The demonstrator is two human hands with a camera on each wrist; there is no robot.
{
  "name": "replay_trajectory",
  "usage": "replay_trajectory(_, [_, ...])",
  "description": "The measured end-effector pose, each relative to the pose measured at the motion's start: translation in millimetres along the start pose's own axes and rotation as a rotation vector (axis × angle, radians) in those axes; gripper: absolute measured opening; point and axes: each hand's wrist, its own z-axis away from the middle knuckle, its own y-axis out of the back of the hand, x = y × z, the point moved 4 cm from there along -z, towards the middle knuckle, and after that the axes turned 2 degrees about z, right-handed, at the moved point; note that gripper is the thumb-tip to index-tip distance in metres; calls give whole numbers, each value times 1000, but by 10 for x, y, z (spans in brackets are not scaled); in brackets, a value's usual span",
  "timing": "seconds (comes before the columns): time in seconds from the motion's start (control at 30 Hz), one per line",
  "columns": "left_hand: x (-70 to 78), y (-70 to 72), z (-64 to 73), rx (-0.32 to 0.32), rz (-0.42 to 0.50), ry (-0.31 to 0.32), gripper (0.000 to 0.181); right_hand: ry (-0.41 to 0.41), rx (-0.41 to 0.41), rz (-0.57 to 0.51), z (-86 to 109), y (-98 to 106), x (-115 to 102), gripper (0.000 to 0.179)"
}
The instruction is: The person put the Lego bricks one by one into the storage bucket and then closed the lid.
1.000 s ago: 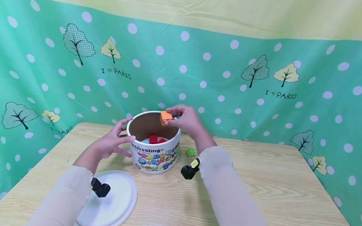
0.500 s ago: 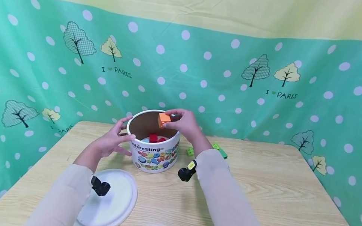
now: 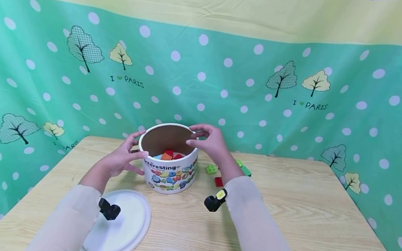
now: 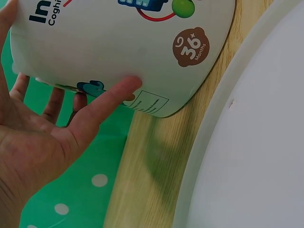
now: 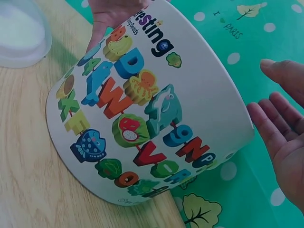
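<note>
A white round bucket (image 3: 169, 184) printed with letters and fruit stands uncovered. My left hand (image 3: 122, 160) rests on its left side with fingers spread along the wall; the left wrist view shows a straight digit against the print. Over the right rim is my right hand (image 3: 213, 144), its fingers apart with nothing between them. In the right wrist view that right hand (image 5: 285, 142) reaches the rim, fingertips right at the edge. Inside the bucket lie an orange block (image 3: 166, 156), red blocks (image 3: 169, 152) and something light blue (image 3: 158, 156).
A white round lid (image 3: 122, 229) lies on the wooden table (image 3: 306, 222) in front of my left forearm. Right of the bucket are a light green block (image 3: 211, 169), a dark green block (image 3: 246, 171) and a red block (image 3: 218, 181). A polka-dot curtain (image 3: 226, 74) hangs behind.
My right hand has let go of the orange block, which now lies inside the bucket. The right hand has shifted slightly right. The left hand stays on the bucket.
</note>
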Motion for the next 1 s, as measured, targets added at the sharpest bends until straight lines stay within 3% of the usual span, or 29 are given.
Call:
replay_trajectory(0.43, [-2,-5,15,5,-16,0,89,135,41,-4,287,209,81,39])
replay_trajectory(0.77, [11,-10,4,11,-4,4,90,155,65,78,514,418,184,37])
replay_trajectory(1.0, [1,-5,2,7,-3,7,90,173,76,45,643,565,300,40])
